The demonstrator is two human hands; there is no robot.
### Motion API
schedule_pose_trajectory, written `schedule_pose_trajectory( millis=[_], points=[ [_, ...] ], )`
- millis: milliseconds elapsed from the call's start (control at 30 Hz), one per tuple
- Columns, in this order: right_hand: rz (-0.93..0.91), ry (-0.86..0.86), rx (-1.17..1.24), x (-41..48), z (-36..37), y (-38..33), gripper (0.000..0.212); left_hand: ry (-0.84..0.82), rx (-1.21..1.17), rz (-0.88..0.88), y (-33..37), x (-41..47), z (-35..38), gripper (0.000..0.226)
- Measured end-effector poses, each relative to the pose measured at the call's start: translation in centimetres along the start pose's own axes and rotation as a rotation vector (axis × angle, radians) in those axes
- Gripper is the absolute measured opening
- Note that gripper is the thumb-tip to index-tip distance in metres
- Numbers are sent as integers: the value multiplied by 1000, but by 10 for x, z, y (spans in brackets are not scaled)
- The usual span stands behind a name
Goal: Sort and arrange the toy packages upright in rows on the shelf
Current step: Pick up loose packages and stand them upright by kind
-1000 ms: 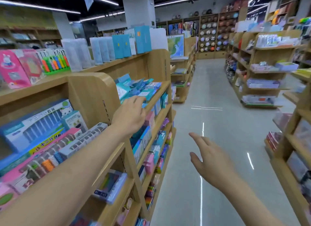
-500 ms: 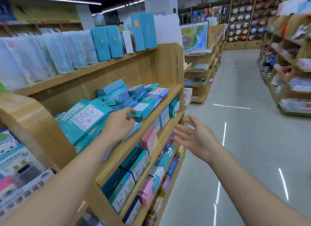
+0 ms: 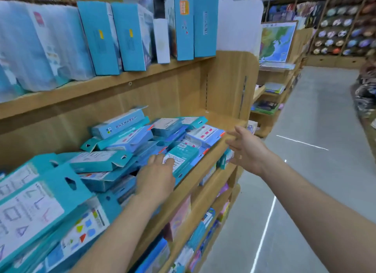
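Several teal toy packages (image 3: 126, 142) lie in a jumbled heap on the middle wooden shelf (image 3: 205, 167). My left hand (image 3: 156, 175) lies on the heap with its fingertips touching a teal package (image 3: 183, 156) at the shelf's front edge. Whether those fingers curl round the package does not show. My right hand (image 3: 246, 148) hovers open with spread fingers just off the shelf's front right corner, beside a package with red marks (image 3: 205, 134). It holds nothing.
Tall blue boxes (image 3: 130, 34) stand upright on the shelf above. Lower shelves (image 3: 203, 209) hold more packages. A bare patch of shelf (image 3: 223, 118) lies at the right end by the side panel. The aisle floor (image 3: 305, 171) opens to the right, with more shelving behind.
The view has moved closer to the teal heap. My left hand slid forward onto the front package. My right hand rose toward the shelf's right corner.
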State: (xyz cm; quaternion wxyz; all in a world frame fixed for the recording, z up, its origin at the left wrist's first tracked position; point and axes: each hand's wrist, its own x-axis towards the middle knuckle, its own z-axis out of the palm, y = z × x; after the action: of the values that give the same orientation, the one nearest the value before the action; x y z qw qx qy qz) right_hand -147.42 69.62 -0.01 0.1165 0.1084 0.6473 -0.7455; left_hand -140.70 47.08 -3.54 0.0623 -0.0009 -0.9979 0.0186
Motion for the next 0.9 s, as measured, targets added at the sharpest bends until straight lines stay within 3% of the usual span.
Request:
schedule_pose_trajectory(
  millis=[167, 333, 500, 600, 700, 800, 900],
  points=[
    [-12, -81, -190, 79, 10, -18, 62, 101, 67, -55, 1, 46, 14, 41],
    [-19, -196, -460, 155, 25, -24, 75, 112, 144, -194, 8, 79, 34, 56],
    [-214, -440, -654, 209, 38, -35, 67, 75, 256, -372, 18, 105, 48, 75],
    [-428, -419, -1090, 239, 41, -36, 81, 160, 294, -424, 18, 117, 52, 63],
    [-640, -451, -1574, 259, 39, -34, 84, 202, 288, -501, 29, 126, 47, 35],
    [-719, -462, -1540, 270, 37, -26, 74, 224, 208, -560, 37, 131, 45, 13],
    [-824, -408, -1408, 266, 33, -18, 57, 213, 105, -619, 42, 129, 44, 21]
  ],
)
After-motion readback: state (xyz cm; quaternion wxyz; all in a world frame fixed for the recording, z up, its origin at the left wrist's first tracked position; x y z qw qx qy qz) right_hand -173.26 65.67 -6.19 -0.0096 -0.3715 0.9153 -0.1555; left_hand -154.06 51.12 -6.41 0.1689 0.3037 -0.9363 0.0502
